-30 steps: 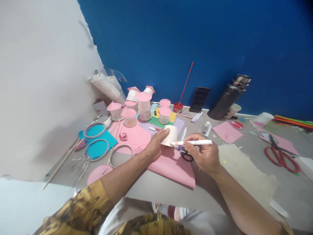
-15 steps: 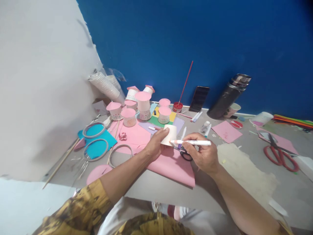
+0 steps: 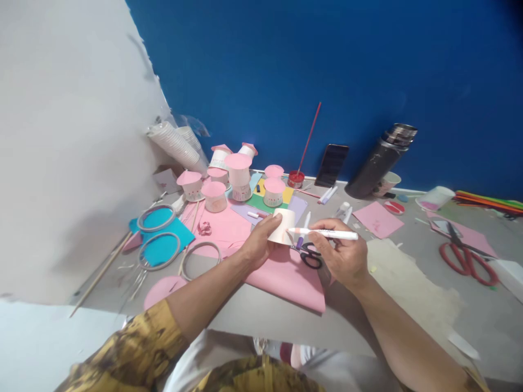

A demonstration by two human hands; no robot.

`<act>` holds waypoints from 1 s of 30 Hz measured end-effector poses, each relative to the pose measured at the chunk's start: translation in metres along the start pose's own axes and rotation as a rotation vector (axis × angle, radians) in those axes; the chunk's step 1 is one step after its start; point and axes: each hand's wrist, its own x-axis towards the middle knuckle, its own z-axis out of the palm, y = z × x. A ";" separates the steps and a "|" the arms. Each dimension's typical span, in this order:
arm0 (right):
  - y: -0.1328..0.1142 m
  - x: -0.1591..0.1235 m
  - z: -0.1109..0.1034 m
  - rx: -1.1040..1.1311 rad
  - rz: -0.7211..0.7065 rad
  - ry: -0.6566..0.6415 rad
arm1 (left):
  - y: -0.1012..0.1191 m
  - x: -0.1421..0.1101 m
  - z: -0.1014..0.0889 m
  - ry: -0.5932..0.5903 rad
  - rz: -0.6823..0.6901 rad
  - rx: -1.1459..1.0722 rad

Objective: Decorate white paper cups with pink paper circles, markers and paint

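My left hand (image 3: 261,239) grips a white paper cup (image 3: 283,224), upside down, above folded pink paper (image 3: 286,277). A faint orange mark shows on the cup's side. In my right hand (image 3: 343,250) is a white marker (image 3: 327,233), pinched between thumb and fingers, its tip at the cup's right side. Whether the tip touches the cup I cannot tell. Black-handled scissors (image 3: 311,257) and a purple marker (image 3: 301,237) lie just behind and below, between the hands.
Several small cups with pink paper tops (image 3: 239,174) stand behind. Stacked paper cups (image 3: 177,144) lean at the left wall. Tape rings (image 3: 159,250) lie left on blue paper. A black flask (image 3: 379,163), a phone (image 3: 332,165) and red-handled scissors (image 3: 468,261) are rightward.
My right hand has shifted slightly right and the marker tip sits a little higher on the cup. An orange mark is now visible there. The left hand keeps its hold.
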 end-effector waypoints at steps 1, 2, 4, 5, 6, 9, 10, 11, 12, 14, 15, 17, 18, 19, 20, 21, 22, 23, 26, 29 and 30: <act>0.000 0.000 0.000 -0.003 -0.016 -0.010 | 0.000 0.000 0.000 -0.004 -0.001 -0.003; -0.001 0.000 0.000 -0.007 -0.031 -0.020 | 0.000 0.000 0.000 -0.008 -0.002 -0.005; -0.001 0.000 0.001 -0.019 -0.050 -0.030 | 0.000 0.001 -0.001 -0.014 -0.004 -0.006; -0.001 -0.001 0.001 -0.026 -0.047 -0.030 | 0.000 0.001 -0.001 -0.017 -0.004 -0.005; -0.001 -0.001 0.002 -0.031 -0.038 -0.026 | 0.000 0.001 -0.001 -0.020 -0.004 -0.005; 0.001 -0.001 0.001 -0.031 -0.014 0.005 | 0.000 0.000 0.000 -0.023 -0.012 -0.014; 0.002 -0.001 0.001 -0.030 -0.010 0.018 | 0.000 0.000 0.001 -0.018 -0.016 -0.018; 0.003 -0.001 0.001 -0.031 -0.008 0.029 | 0.000 0.000 0.001 -0.009 -0.021 -0.020; 0.003 -0.001 0.001 -0.032 -0.007 0.037 | 0.001 0.000 0.002 0.000 -0.025 -0.021; 0.003 -0.001 0.001 -0.035 -0.009 0.036 | 0.001 0.000 0.002 0.010 -0.029 -0.024; 0.002 -0.001 0.002 -0.034 -0.015 0.030 | 0.001 0.000 0.002 0.009 -0.028 -0.027; 0.001 -0.001 0.002 -0.030 -0.037 0.017 | 0.001 0.000 0.003 0.004 -0.023 -0.032; 0.000 -0.001 0.002 -0.029 -0.046 0.013 | 0.001 -0.001 0.003 0.002 -0.022 -0.033; 0.000 0.000 0.003 -0.029 -0.052 0.012 | 0.002 -0.001 0.004 0.000 -0.022 -0.031; -0.001 0.000 0.003 -0.030 -0.055 0.014 | 0.002 -0.001 0.004 0.000 -0.024 -0.028; -0.001 0.000 0.002 -0.033 -0.053 0.020 | 0.002 -0.001 0.005 0.003 -0.027 -0.024; -0.001 0.001 0.002 -0.040 -0.048 0.029 | 0.002 -0.001 0.005 0.010 -0.031 -0.022; -0.001 0.001 0.002 -0.050 -0.043 0.040 | 0.002 -0.001 0.005 0.020 -0.037 -0.021; -0.001 0.002 0.000 -0.080 -0.035 0.082 | 0.003 0.000 0.005 0.064 -0.069 -0.032; -0.001 0.002 0.000 -0.088 -0.026 0.094 | 0.003 0.000 0.003 0.088 -0.098 -0.052; -0.002 0.001 0.000 -0.089 -0.019 0.088 | 0.003 0.001 0.002 0.088 -0.097 -0.059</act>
